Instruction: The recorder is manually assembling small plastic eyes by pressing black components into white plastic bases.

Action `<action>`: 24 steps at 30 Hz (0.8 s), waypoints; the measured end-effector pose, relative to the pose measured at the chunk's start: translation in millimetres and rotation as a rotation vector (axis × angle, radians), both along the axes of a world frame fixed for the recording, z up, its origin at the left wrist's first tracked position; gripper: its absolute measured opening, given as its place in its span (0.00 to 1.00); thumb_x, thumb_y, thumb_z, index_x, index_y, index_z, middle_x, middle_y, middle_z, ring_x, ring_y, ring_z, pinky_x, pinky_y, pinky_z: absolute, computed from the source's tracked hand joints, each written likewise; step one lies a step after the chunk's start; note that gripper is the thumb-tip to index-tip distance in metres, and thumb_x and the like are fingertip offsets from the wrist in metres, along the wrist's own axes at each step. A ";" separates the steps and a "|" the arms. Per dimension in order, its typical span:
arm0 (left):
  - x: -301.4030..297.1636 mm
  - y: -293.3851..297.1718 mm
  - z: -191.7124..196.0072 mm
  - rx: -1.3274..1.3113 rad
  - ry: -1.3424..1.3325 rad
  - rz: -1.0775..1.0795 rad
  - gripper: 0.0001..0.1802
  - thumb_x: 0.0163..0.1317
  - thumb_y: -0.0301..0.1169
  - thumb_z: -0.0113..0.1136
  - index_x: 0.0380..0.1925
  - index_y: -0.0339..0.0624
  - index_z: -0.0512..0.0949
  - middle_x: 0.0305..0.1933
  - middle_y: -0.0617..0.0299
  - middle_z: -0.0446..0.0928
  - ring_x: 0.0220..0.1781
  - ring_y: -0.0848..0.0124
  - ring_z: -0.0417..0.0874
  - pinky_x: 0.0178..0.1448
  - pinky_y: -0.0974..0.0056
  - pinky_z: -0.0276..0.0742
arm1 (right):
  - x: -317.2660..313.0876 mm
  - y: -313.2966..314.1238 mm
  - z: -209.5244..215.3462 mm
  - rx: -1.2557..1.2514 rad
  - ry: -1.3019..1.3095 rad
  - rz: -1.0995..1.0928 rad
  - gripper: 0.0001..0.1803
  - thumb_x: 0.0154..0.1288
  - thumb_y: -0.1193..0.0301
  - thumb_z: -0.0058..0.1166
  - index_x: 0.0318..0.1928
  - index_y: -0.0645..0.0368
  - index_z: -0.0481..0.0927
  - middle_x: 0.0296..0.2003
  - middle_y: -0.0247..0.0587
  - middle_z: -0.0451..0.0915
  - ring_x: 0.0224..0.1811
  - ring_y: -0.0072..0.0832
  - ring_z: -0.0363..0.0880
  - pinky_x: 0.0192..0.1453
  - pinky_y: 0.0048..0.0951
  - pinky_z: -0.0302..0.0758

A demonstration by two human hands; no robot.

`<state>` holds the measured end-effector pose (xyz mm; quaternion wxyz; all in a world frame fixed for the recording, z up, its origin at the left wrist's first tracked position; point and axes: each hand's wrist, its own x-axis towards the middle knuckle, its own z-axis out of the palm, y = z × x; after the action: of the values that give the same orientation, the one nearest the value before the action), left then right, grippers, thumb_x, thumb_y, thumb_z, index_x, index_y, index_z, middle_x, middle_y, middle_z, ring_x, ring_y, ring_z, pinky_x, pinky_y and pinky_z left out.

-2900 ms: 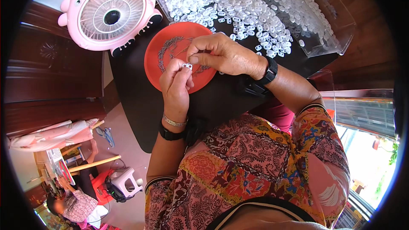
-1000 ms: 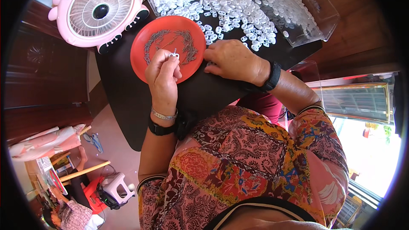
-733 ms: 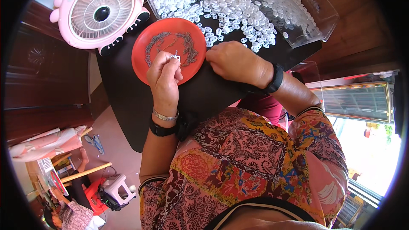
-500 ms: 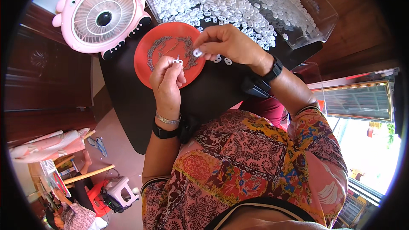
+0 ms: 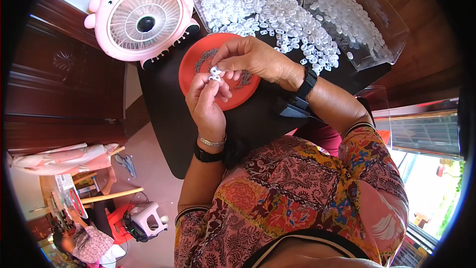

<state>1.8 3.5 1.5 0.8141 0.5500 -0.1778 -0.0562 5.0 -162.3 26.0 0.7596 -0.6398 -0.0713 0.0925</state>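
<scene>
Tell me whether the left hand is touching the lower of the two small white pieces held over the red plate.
Touching: the head view shows the left hand pinching the lower white piece at its thumb and fingertip.

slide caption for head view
Left hand and right hand hold white plastic links over a red plate of grey pins

– Where's the glare?
– At the opening [image 5: 426, 193], lower right, bright and washed out.
– And the dim part?
– The cabinet [image 5: 74, 87], left.
– Edges?
– Bent, ringed in black, with bluish fringing.
</scene>
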 end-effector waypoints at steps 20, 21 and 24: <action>6.6 -1.1 -8.9 -0.035 0.111 -0.135 0.09 0.63 0.29 0.45 0.31 0.36 0.72 0.29 0.56 0.78 0.27 0.70 0.78 0.31 0.69 0.70 | -3.8 5.5 -27.6 0.053 -0.205 -0.067 0.10 0.65 0.73 0.57 0.44 0.62 0.79 0.33 0.29 0.80 0.33 0.14 0.76 0.39 0.18 0.75; 6.7 -0.8 -8.7 -0.041 0.095 -0.120 0.09 0.63 0.28 0.44 0.31 0.36 0.73 0.29 0.55 0.78 0.27 0.70 0.78 0.31 0.69 0.70 | -3.8 6.0 -27.5 0.071 -0.228 -0.047 0.09 0.65 0.73 0.57 0.44 0.62 0.79 0.33 0.29 0.80 0.34 0.14 0.76 0.40 0.19 0.75; 3.9 -3.9 -5.6 -0.035 0.121 -0.124 0.08 0.63 0.28 0.45 0.30 0.37 0.72 0.28 0.57 0.77 0.26 0.71 0.77 0.30 0.70 0.69 | -2.4 3.0 -25.9 0.055 -0.219 -0.046 0.10 0.64 0.72 0.58 0.44 0.62 0.79 0.32 0.29 0.79 0.33 0.13 0.75 0.39 0.17 0.74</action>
<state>5.7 -0.4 -4.1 0.8277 0.5193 -0.1629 -0.1367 2.6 -159.4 0.1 0.7663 -0.6266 -0.1416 0.0023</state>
